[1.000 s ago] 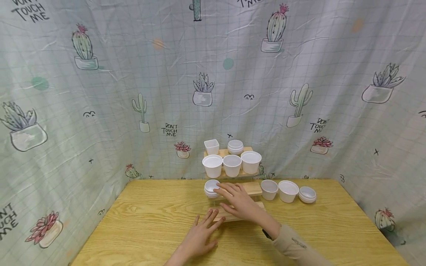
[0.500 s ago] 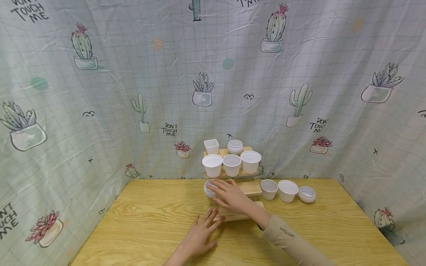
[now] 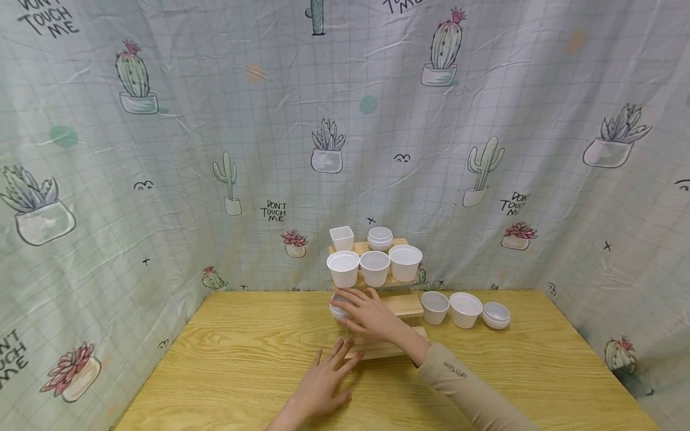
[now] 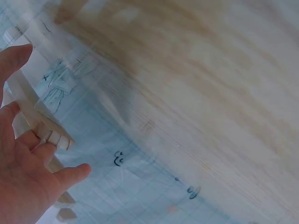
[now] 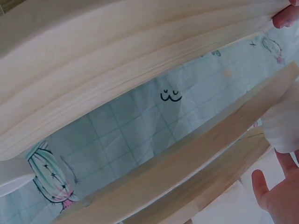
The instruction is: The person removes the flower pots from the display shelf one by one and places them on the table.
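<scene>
My right hand (image 3: 377, 317) reaches leftward over the step stand and grips a small round white pot (image 3: 336, 308) at the left end of a wooden board (image 3: 404, 306). In the right wrist view a fingertip (image 5: 282, 158) touches that pot's white side (image 5: 282, 121); the thumb's contact is hidden. My left hand (image 3: 325, 380) has its fingers spread, with the tips resting at the left end of the lowest board (image 3: 385, 350). The left wrist view shows those fingers beside a board's end (image 4: 63, 141).
Higher up stand three white cups (image 3: 374, 269), then a square white pot (image 3: 342, 238) and a round one (image 3: 380, 238). Right of the stand, three white pots (image 3: 465, 310) line up on the yellow wooden table (image 3: 242, 359). A cactus-print curtain (image 3: 269, 149) hangs behind.
My right hand has moved left and closed round the small pot, covering more of it. The left hand has stayed where it was.
</scene>
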`<state>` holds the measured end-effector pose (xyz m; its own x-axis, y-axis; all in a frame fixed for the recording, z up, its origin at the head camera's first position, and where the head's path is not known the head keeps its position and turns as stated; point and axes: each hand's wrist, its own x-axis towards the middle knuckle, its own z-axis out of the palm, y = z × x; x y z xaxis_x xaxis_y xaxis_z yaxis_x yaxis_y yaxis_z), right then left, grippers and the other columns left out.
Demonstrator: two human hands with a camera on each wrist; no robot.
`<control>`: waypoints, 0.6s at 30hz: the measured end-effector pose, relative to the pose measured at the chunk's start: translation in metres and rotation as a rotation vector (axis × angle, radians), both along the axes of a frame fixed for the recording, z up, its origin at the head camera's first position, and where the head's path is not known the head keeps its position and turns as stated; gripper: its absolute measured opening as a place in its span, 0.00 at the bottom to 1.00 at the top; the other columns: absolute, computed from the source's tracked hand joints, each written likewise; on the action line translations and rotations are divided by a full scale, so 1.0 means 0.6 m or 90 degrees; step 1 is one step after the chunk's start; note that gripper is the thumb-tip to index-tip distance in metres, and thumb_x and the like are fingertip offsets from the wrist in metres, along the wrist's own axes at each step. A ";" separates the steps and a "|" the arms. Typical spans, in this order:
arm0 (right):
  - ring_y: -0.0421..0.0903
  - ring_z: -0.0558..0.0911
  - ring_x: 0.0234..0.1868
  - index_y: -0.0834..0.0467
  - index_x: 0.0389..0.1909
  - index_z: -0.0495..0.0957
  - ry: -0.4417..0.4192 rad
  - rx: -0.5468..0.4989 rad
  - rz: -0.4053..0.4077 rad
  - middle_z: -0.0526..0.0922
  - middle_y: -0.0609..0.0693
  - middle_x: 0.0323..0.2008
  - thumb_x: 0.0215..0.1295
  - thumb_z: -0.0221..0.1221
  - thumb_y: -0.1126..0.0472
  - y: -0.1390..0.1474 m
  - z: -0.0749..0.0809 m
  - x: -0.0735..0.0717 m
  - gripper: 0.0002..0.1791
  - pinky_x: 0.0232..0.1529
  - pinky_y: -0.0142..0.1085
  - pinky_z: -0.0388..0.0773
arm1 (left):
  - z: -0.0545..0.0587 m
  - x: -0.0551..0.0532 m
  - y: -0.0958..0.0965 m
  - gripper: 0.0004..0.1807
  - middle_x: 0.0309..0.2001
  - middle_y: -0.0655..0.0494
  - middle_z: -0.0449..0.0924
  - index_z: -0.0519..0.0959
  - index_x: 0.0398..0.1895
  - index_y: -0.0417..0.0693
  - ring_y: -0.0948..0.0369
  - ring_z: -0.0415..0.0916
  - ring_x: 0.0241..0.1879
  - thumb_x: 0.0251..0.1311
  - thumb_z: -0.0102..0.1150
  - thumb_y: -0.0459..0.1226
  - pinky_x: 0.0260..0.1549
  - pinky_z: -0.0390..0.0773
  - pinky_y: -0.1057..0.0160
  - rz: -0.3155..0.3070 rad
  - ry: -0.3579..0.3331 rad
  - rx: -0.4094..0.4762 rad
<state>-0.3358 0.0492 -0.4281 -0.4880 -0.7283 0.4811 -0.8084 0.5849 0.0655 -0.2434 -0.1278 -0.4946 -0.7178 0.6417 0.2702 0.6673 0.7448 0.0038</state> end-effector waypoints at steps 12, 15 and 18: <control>0.45 0.62 0.63 0.44 0.62 0.62 0.019 0.024 -0.013 0.58 0.44 0.67 0.59 0.53 0.44 -0.001 -0.006 -0.008 0.29 0.51 0.45 0.65 | 0.000 0.000 0.000 0.41 0.68 0.47 0.53 0.53 0.68 0.61 0.47 0.55 0.65 0.49 0.59 0.50 0.49 0.66 0.37 0.003 -0.010 0.002; 0.45 0.62 0.63 0.45 0.62 0.62 0.020 0.025 -0.014 0.60 0.45 0.66 0.58 0.53 0.44 -0.001 -0.009 -0.011 0.30 0.51 0.45 0.64 | 0.001 0.001 0.001 0.41 0.68 0.47 0.53 0.53 0.68 0.60 0.47 0.54 0.65 0.49 0.59 0.50 0.49 0.66 0.37 0.001 -0.012 0.005; 0.45 0.63 0.63 0.45 0.62 0.62 0.023 0.021 -0.009 0.61 0.47 0.65 0.58 0.54 0.44 -0.001 -0.011 -0.013 0.30 0.51 0.46 0.64 | 0.000 0.001 0.001 0.41 0.68 0.47 0.53 0.53 0.68 0.61 0.47 0.54 0.65 0.49 0.59 0.50 0.49 0.66 0.37 0.003 -0.012 0.004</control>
